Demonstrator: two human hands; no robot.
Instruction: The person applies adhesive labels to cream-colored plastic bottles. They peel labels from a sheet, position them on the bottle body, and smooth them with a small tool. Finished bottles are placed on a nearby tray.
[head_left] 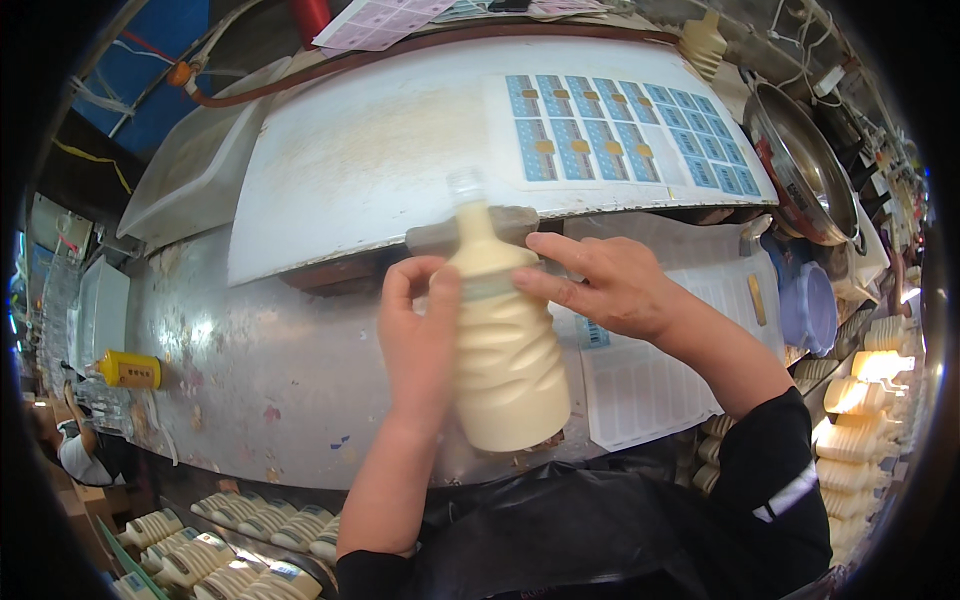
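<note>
A cream-coloured bottle (pixel 508 370) with wavy ridges and a narrow neck is tilted in front of me, its base toward my body. A pale greenish label band (pixel 490 285) runs round it below the shoulder. My left hand (pixel 415 320) grips its left side, fingers bent and thumb near the band. From the right, my right hand (pixel 605 280) presses fingertips on the band and shoulder, its index finger stretched along the shoulder. The bottle's far side is hidden. Its clear neck tip is blurred. A grey block (pixel 425 238) lies behind the neck.
Sheets of blue labels (pixel 590 140) lie on the raised white board (pixel 380 190) ahead. A translucent tray (pixel 650 390) is at right, near a purple basin (pixel 808 310) and metal pan (pixel 800 165). A yellow bottle (pixel 132 369) lies left. Several cream bottles (pixel 270 525) fill the lower left.
</note>
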